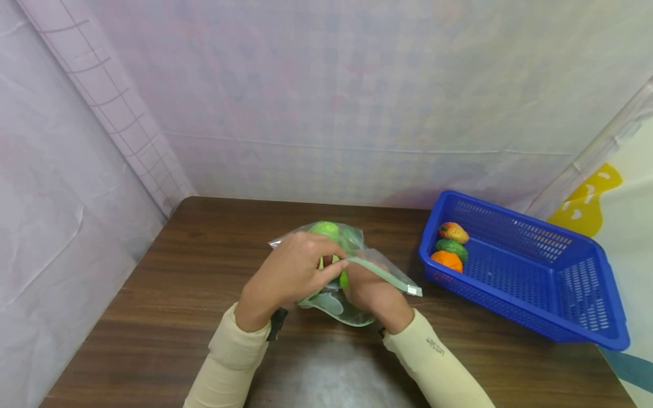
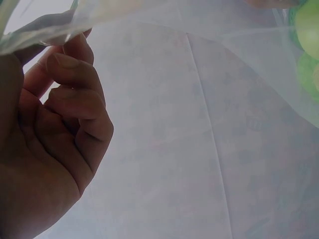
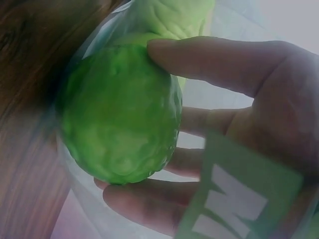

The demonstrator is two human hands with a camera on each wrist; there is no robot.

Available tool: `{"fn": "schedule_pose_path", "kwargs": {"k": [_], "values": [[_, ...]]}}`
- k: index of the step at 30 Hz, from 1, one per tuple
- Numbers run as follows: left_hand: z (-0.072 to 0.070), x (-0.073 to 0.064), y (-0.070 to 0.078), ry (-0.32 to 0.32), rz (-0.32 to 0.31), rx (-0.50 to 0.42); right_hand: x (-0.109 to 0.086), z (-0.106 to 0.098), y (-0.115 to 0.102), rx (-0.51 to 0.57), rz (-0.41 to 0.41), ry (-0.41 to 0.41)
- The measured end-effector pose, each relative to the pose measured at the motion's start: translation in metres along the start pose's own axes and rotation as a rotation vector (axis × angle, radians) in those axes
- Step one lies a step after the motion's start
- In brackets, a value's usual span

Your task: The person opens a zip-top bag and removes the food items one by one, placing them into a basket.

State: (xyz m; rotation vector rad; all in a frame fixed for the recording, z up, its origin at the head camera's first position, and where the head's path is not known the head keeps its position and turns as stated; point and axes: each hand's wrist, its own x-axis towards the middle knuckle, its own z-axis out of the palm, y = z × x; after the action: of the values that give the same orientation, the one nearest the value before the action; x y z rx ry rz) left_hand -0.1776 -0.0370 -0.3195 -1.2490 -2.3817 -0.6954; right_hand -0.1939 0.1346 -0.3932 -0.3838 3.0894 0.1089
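A clear zip bag (image 1: pixel 354 318) with a pale green zip strip lies on the table, holding light green toy produce (image 1: pixel 325 229). My left hand (image 1: pixel 301 265) pinches the bag's rim between thumb and fingers; the plastic crosses its fingertips in the left wrist view. Through the bag's mouth reaches my right hand (image 1: pixel 368 290), partly behind the plastic. In the right wrist view its thumb and fingers grip a bumpy green fruit (image 3: pixel 119 114), of a kind I cannot tell. Behind that fruit, a paler green piece (image 3: pixel 174 17) shows inside the bag.
On the right stands a blue plastic basket (image 1: pixel 515 309). Along its left end lie a red-yellow fruit (image 1: pixel 453 232), a green one (image 1: pixel 451 249) and an orange one (image 1: pixel 447 261). Cloth hangs behind the brown wooden table (image 1: pixel 168 317).
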Motion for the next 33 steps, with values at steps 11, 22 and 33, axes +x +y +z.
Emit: {"fn": "schedule_pose_path", "kwargs": {"k": [11, 22, 33], "values": [[0.000, 0.000, 0.000, 0.011, 0.002, 0.001, -0.023, -0.007, 0.000, 0.212, -0.190, 0.053], [-0.001, 0.000, -0.002, 0.018, -0.010, 0.007, -0.048, -0.032, -0.010, 0.228, -0.114, 0.058], [-0.003, -0.001, -0.002, 0.000, -0.047, 0.001, -0.068, -0.046, -0.011, 0.148, -0.233, 0.170]]}}
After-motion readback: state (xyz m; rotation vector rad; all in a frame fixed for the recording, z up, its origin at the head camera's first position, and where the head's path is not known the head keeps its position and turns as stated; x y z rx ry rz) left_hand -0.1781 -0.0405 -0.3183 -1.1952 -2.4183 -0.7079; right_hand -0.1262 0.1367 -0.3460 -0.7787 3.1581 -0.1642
